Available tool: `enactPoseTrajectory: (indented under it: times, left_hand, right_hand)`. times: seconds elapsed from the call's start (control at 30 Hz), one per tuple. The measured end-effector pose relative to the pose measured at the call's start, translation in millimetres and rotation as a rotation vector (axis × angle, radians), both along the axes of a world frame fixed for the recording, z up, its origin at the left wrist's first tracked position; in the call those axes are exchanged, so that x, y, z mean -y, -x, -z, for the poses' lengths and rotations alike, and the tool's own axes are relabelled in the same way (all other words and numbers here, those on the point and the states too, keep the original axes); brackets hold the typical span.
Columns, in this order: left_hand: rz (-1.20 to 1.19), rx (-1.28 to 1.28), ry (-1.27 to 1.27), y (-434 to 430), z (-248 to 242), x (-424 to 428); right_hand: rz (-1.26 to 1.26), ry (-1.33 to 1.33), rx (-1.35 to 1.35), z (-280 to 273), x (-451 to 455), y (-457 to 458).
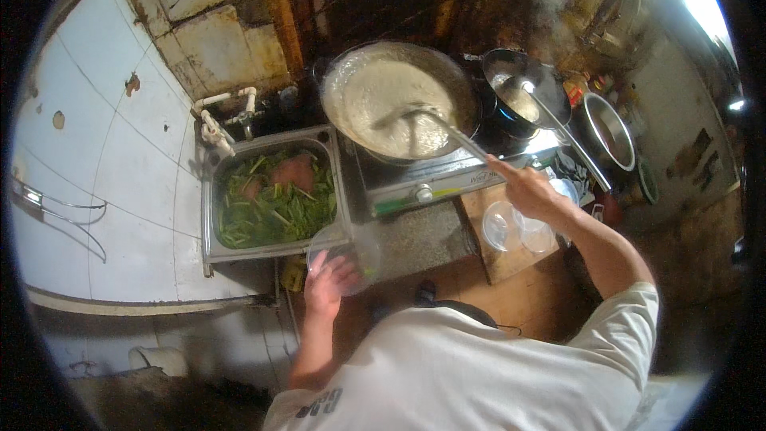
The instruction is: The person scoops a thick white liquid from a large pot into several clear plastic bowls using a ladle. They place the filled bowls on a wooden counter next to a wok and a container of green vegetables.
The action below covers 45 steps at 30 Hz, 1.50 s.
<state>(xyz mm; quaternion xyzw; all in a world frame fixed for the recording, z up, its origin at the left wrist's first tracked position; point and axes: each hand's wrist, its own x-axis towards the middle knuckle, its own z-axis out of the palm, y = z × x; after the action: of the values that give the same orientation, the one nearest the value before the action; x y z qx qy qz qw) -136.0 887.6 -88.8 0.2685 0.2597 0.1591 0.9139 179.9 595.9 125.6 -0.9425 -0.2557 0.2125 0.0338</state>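
Observation:
My right hand (pixel 529 191) grips the long handle of a metal ladle (pixel 452 131). The ladle's bowl end rests in a pale, creamy liquid (pixel 401 81) that fills much of a large wok (pixel 470 102) on the gas stove (pixel 392 182). Lower left, my left hand (pixel 326 287) holds a clear plastic bowl (pixel 344 239) from below, its fingers showing through it. The bowl is near the front right corner of the sink; whether it touches the sink, I cannot tell. Slight blur hides what, if anything, is inside the bowl.
Leafy greens and reddish pieces fill the metal sink (pixel 209 215), below a tap (pixel 248 123). Right of the large wok stands a smaller wok (pixel 553 81) with another ladle (pixel 574 143). A steel basin (pixel 628 146) sits farther right. Clear plastic containers (pixel 498 227) rest on a wooden surface (pixel 494 266).

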Motion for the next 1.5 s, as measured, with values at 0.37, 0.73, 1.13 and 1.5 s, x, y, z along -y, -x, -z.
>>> enactPoseTrajectory:
  times: [0.37,0.73,1.13,1.5]
  left_hand:
    - [0.09,0.023,-0.049,-10.5,-1.1,3.7]
    - [0.055,0.003,-0.03,-7.4,1.6,-5.5]
    - [0.027,-0.002,0.006,-8.6,7.3,-11.1]
    - [0.079,0.041,-0.006,-16.6,-3.5,-9.3]
  right_hand:
    - [-0.093,-0.421,-0.159,18.5,-56.1,-6.3]
    - [0.066,-0.183,-0.067,6.7,-25.2,5.3]
    - [-0.033,0.15,0.103,-20.8,-9.8,17.3]
    - [-0.153,-0.235,0.031,36.1,-44.9,3.6]
